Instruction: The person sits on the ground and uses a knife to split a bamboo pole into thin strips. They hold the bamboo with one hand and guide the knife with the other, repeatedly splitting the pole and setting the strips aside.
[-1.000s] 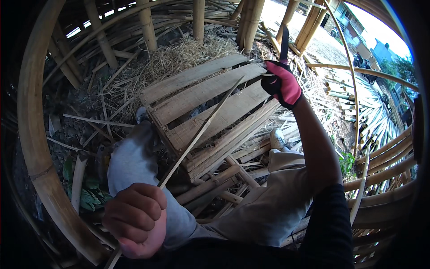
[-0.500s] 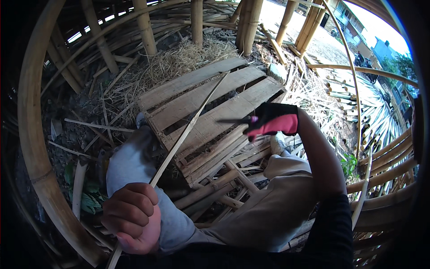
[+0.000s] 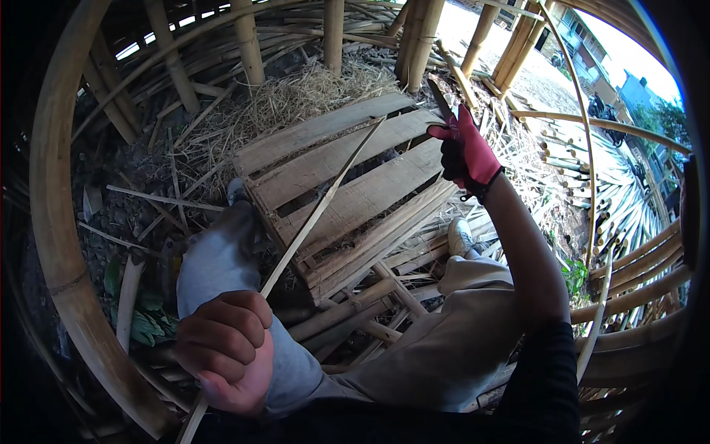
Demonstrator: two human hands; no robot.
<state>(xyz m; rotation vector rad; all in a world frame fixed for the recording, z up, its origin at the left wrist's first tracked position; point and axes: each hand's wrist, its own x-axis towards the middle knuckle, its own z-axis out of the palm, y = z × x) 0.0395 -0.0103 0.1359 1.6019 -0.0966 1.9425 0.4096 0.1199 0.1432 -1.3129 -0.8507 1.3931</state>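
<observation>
My bare left hand [image 3: 225, 351] is closed round a long split bamboo strip [image 3: 323, 206], near its lower end. From the fist the strip slants up and to the right, its far end over the slatted wooden crate [image 3: 347, 164] between my legs. My right hand [image 3: 471, 152], in a pink and black glove, grips a knife [image 3: 441, 100] by its handle, which the fingers mostly hide. The dark blade points up and away, beyond the crate's far right corner and apart from the strip.
Straw-like shavings [image 3: 296, 103] lie behind the crate. Upright bamboo posts [image 3: 333, 37] stand at the back, and a thick bent bamboo pole [image 3: 55, 222] curves along the left. Cut bamboo pieces [image 3: 573, 166] are spread on the right. More poles lie under my legs.
My right hand has swung up and away with the knife, from over the crate's middle to its far right corner. My left hand and the strip have shifted slightly right.
</observation>
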